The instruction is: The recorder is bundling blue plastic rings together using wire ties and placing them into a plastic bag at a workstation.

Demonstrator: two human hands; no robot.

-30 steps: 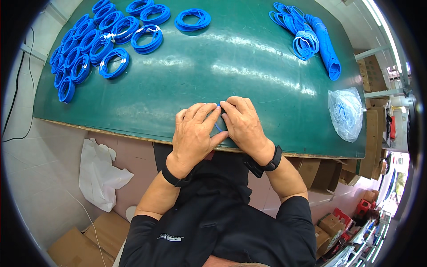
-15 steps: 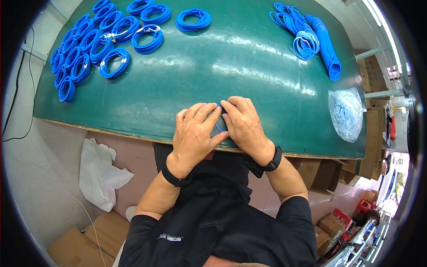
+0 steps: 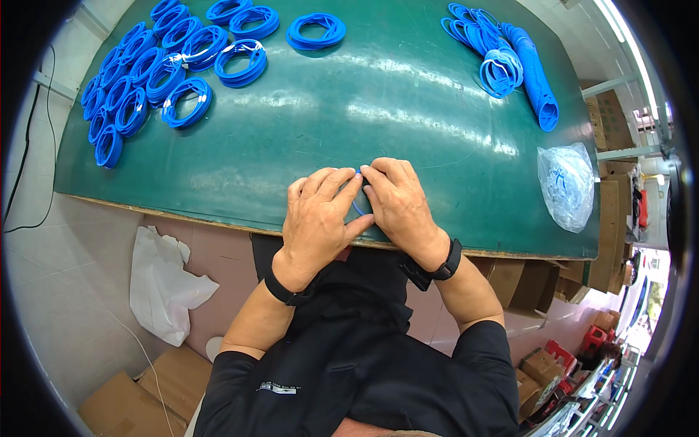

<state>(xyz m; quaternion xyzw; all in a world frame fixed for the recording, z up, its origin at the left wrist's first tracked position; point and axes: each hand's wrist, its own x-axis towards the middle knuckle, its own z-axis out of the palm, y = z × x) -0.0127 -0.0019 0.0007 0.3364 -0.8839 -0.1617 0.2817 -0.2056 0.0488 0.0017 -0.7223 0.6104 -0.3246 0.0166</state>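
Note:
My left hand (image 3: 319, 211) and my right hand (image 3: 398, 200) meet over the green table (image 3: 306, 138), close to its near edge. Between them is a thin blue ring (image 3: 359, 209), mostly hidden by my fingers. A short blue arc shows in the gap between the palms, and a bit of blue peeks out between the index fingertips. Both hands are closed on this ring, fingers bent and thumbs nearly touching.
Many blue coils (image 3: 188, 103) lie grouped at the far left, with one coil (image 3: 315, 32) apart. A loose blue bundle (image 3: 501, 73) and a long blue roll (image 3: 535, 84) lie far right. Near the right edge sits a clear plastic bag (image 3: 566, 189). Cardboard boxes (image 3: 531, 288) stand below.

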